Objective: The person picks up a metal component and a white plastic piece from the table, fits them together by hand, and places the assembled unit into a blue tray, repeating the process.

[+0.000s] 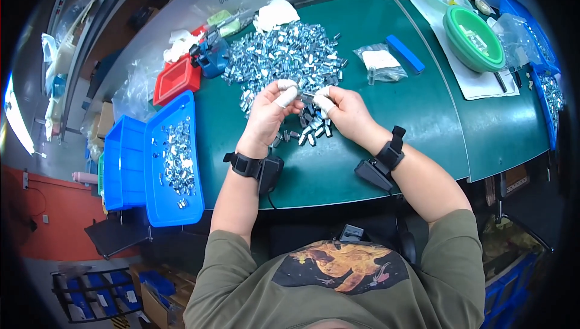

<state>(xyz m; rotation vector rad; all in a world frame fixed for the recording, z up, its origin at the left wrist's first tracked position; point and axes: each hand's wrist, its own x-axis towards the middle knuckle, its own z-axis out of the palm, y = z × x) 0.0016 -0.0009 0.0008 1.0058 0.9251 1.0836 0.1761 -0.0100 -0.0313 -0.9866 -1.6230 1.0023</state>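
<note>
My left hand [269, 114] and my right hand [350, 113] meet over the green table, with white covers on several fingertips. Pinched between them is a small shiny metal part [308, 95]; its exact kind is too small to make out. Just beyond my fingers spreads a large heap of similar small silvery metal parts [278, 54]. A smaller loose group of these parts [313, 127] lies under and in front of my hands. Black straps with dark boxes sit on both my wrists.
Left of me stand a blue tray [155, 199] of metal parts, a blue divided bin [124, 163] and a red tray [177, 80]. To the right lie a clear plastic bag [380, 62] and a blue bar [405, 54]. Farther right is a green bowl [459, 42] on white paper.
</note>
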